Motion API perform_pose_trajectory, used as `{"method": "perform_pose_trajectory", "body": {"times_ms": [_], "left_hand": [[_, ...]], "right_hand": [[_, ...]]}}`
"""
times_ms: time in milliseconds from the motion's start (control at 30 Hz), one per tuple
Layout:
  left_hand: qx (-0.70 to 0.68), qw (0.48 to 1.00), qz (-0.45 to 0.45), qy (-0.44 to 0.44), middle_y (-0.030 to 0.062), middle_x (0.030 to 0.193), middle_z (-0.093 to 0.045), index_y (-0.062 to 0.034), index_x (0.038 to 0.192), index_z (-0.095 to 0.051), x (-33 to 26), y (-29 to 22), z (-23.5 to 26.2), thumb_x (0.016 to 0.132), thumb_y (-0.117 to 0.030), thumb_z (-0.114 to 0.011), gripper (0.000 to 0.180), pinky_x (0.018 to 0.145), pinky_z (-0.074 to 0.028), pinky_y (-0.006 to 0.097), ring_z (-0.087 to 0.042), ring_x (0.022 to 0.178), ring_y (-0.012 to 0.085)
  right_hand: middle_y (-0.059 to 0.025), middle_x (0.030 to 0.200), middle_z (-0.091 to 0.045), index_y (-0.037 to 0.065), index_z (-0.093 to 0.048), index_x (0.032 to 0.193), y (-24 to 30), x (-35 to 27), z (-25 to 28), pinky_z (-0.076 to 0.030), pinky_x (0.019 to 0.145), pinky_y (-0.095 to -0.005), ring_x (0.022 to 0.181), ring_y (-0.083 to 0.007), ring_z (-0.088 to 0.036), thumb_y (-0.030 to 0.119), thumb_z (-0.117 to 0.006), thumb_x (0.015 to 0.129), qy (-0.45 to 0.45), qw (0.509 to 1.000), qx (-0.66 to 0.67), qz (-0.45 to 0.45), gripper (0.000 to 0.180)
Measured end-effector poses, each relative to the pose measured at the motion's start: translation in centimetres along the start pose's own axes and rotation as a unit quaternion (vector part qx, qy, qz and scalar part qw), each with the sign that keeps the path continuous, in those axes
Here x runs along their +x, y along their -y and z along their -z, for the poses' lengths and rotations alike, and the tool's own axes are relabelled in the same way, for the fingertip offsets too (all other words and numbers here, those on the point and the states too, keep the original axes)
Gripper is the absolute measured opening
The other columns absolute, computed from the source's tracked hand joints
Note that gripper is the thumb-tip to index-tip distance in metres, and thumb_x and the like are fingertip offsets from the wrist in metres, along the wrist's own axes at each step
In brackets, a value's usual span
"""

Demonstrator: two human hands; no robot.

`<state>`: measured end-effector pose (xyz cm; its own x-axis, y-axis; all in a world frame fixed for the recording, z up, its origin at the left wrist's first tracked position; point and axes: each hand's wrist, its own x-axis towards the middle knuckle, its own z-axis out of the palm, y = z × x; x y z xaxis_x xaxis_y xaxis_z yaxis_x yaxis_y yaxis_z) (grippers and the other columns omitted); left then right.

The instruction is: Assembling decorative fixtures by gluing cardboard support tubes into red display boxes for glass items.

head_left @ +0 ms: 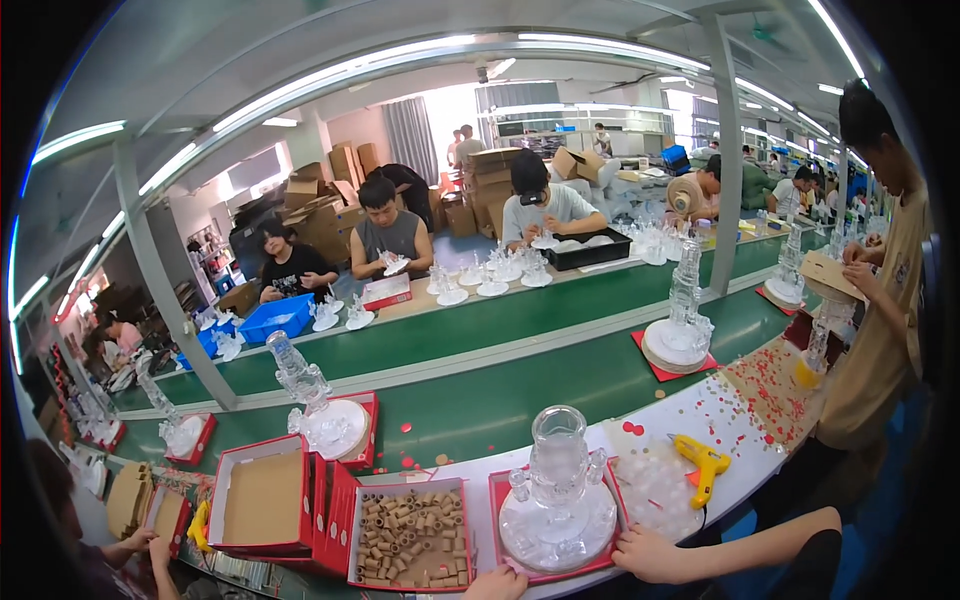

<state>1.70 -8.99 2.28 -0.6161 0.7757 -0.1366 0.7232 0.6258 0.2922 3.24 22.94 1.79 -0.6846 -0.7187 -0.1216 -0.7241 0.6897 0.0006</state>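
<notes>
In front of me, a red shallow box lid holds a clear tower-shaped piece upright on a round white base. Small clear figures ring the base. My left hand is at the lid's near left corner, its fingers closed on the edge; the lower picture edge cuts it off. At the near right corner, my right hand has its fingers curled over the rim. Beside the right hand lies a sheet of clear plastic film, with a yellow glue gun beyond it.
An open box of short cardboard tubes stands to the left, beside stacked red boxes. Beyond runs a green conveyor belt bearing similar towers. Red scraps litter the right side, where a co-worker stands. Other people sit across the belt.
</notes>
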Motion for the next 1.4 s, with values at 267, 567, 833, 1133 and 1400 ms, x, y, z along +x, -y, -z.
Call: {"method": "perform_pose_trajectory", "body": {"times_ms": [267, 567, 833, 1133, 1400], "left_hand": [[-0.024, 0.998, -0.035, -0.040, 0.0187, 0.091, -0.062, -0.0016, 0.098, -0.056, -0.4, 0.0, -0.4, 0.082, -0.012, -0.051, 0.020, 0.072, -0.051, 0.043, -0.063, 0.086, 0.0337], [-0.046, 0.999, -0.014, -0.018, 0.0187, 0.097, -0.064, -0.0040, 0.115, -0.054, 0.3, -1.8, 1.7, 0.087, -0.010, -0.047, 0.030, 0.073, -0.050, 0.044, -0.063, 0.089, 0.0351], [-0.233, 0.912, 0.037, -0.336, 0.0207, 0.113, -0.058, -0.0026, 0.112, -0.060, -1.0, -3.0, -3.9, 0.079, -0.003, -0.061, 0.033, 0.095, -0.043, 0.044, -0.054, 0.111, 0.0383], [-0.626, 0.595, 0.196, -0.465, 0.0090, 0.111, -0.061, 0.0015, 0.119, -0.056, -5.2, -5.6, -6.0, 0.093, -0.002, -0.054, 0.026, 0.094, -0.045, 0.030, -0.057, 0.106, 0.0178], [-0.569, 0.655, 0.234, -0.439, 0.0069, 0.104, -0.058, -0.0023, 0.112, -0.054, -13.6, 2.5, -4.0, 0.091, -0.009, -0.053, 0.022, 0.083, -0.047, 0.030, -0.055, 0.093, 0.0170]], "right_hand": [[-0.0091, 0.082, -0.062, 0.008, -0.056, 0.090, 0.6, 0.2, 0.8, -0.042, 0.087, -0.0414, 0.089, -0.0263, -0.061, 0.016, -0.058, 0.077, 0.042, 0.999, -0.020, 0.015, 0.015], [-0.0158, 0.088, -0.066, 0.002, -0.062, 0.093, -3.2, 1.0, 3.6, -0.049, 0.081, -0.0398, 0.088, -0.0298, -0.064, 0.019, -0.059, 0.086, 0.106, 0.945, 0.307, -0.042, 0.019], [-0.0106, 0.110, -0.063, 0.002, -0.050, 0.125, -4.5, 6.5, 16.5, -0.048, 0.091, -0.0324, 0.101, -0.0193, -0.062, 0.018, -0.073, 0.078, -0.400, 0.826, 0.385, -0.098, 0.055], [-0.0117, 0.101, -0.066, 0.003, -0.061, 0.110, 1.2, 7.5, 19.2, -0.051, 0.085, -0.0316, 0.096, -0.0202, -0.064, 0.028, -0.088, 0.061, -0.313, 0.889, 0.331, -0.051, 0.061], [-0.0155, 0.117, -0.059, 0.002, -0.044, 0.127, 2.7, 1.0, 18.6, -0.050, 0.090, -0.0366, 0.108, -0.0226, -0.059, 0.012, -0.091, 0.056, -0.343, 0.702, 0.618, 0.080, 0.086]]}}
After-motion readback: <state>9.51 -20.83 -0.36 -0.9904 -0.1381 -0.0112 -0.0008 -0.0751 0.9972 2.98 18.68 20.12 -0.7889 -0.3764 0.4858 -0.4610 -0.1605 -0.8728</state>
